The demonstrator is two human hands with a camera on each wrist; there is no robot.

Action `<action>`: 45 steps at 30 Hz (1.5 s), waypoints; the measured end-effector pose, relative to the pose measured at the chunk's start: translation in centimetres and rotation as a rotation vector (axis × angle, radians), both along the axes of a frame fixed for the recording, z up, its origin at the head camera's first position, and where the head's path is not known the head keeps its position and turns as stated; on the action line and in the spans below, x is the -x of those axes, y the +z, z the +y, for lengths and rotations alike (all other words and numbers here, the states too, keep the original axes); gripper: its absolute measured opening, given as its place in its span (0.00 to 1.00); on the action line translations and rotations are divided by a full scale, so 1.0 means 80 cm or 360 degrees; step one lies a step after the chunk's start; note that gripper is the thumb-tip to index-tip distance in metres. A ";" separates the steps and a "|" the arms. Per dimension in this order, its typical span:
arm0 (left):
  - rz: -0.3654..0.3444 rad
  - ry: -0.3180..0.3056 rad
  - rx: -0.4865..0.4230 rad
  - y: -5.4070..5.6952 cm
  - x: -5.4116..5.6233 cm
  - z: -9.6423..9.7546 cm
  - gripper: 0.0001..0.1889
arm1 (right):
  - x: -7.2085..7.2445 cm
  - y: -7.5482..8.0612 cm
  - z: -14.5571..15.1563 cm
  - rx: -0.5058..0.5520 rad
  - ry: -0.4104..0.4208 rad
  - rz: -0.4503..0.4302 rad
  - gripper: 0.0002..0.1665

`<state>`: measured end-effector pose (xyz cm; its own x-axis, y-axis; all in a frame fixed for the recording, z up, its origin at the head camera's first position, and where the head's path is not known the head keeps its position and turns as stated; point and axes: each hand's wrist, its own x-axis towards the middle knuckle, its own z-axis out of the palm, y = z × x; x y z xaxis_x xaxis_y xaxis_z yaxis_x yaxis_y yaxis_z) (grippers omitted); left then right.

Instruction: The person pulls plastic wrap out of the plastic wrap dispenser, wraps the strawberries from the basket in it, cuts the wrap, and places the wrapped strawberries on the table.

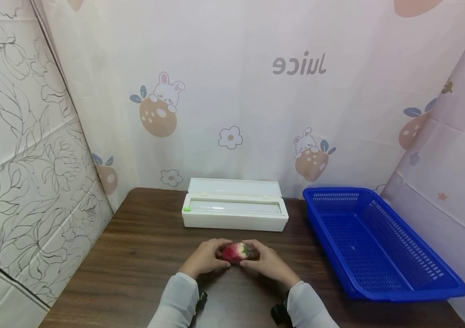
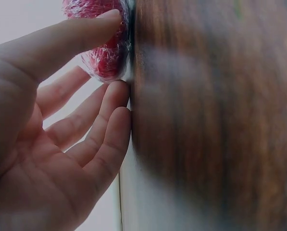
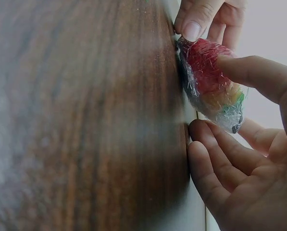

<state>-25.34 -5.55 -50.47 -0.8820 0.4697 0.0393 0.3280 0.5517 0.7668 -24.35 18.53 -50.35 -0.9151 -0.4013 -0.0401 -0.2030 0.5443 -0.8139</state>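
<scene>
A red strawberry (image 1: 233, 252), pale and green towards one end, lies between both hands on the dark wooden table. Crinkled clear cling film (image 3: 223, 114) covers it, bunched past the green end. The left hand (image 1: 207, 257) holds its red end from the left; the left thumb (image 2: 93, 31) presses on the film, and its other fingers curve behind. From the right, the right hand (image 1: 268, 263) grips it near the green end, with the right thumb (image 3: 258, 74) on the red side. The fingertips of both hands reach down to the tabletop.
Behind the hands stands a long white cling film box (image 1: 235, 219), its lid (image 1: 234, 187) raised. A blue plastic basket (image 1: 331, 255) sits at the right of the table (image 1: 134, 255). Printed curtains (image 1: 236, 91) hang along the back and sides.
</scene>
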 end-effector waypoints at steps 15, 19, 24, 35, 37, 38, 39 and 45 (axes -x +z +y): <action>-0.0042 0.0053 0.0029 0.006 0.000 -0.004 0.31 | 0.004 0.004 0.002 0.0072 -0.0027 -0.0032 0.39; -0.0039 0.0041 0.0023 0.005 0.002 -0.005 0.31 | 0.005 0.004 0.003 0.0078 -0.0033 -0.0026 0.40; -0.0042 0.0026 0.0011 0.006 0.002 -0.007 0.31 | 0.005 0.006 0.005 0.0060 -0.0030 -0.0011 0.40; -0.0017 -0.0002 0.0006 0.009 0.000 -0.003 0.29 | 0.003 0.006 -0.001 -0.0034 0.0059 0.0188 0.45; 0.0017 -0.0011 0.0006 0.008 0.000 -0.001 0.26 | 0.005 0.005 -0.006 -0.0111 0.0102 0.0273 0.47; 0.0030 -0.0013 0.0006 0.008 0.001 0.000 0.25 | 0.005 0.005 -0.009 -0.0154 0.0120 0.0308 0.48; 0.0042 -0.0014 0.0006 0.007 0.002 0.001 0.24 | 0.006 0.005 -0.011 -0.0194 0.0133 0.0335 0.48; 0.0054 -0.0009 -0.0008 0.004 0.004 0.005 0.23 | 0.007 0.006 -0.022 -0.0319 0.0138 0.0426 0.45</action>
